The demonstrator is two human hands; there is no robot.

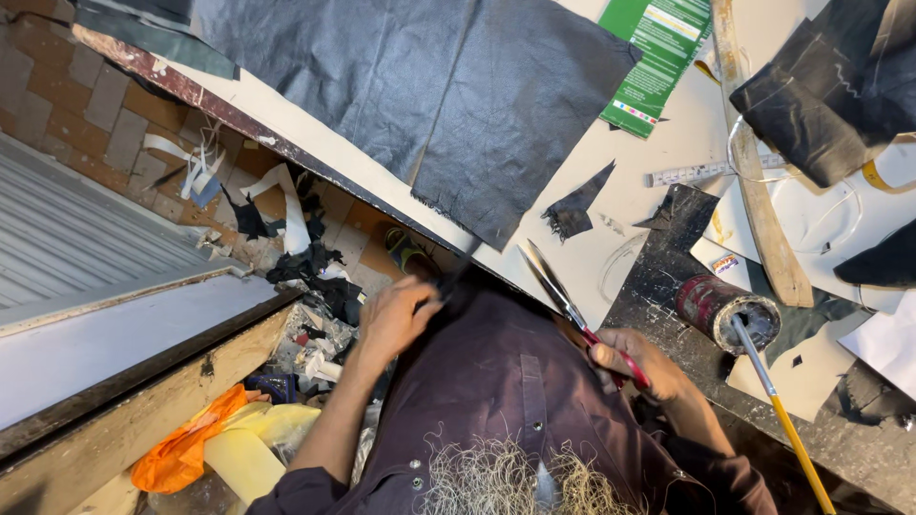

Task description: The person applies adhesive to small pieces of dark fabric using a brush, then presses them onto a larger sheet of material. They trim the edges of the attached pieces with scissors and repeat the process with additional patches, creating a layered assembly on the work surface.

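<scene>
The right hand has its fingers closed through the red handles of the scissors, blades parted and pointing up over the table edge. The left hand pinches a thin dark strip between pressed fingertips, below the big dark leather sheet.

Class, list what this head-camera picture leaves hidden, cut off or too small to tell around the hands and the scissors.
- Head view: what the left hand pinches is too dark to tell.
- Scissors: handles buried in the right hand.
- Dark sheet: cut off by the top edge.
- Tin: contents too dark; the brush tip is hidden inside.
</scene>
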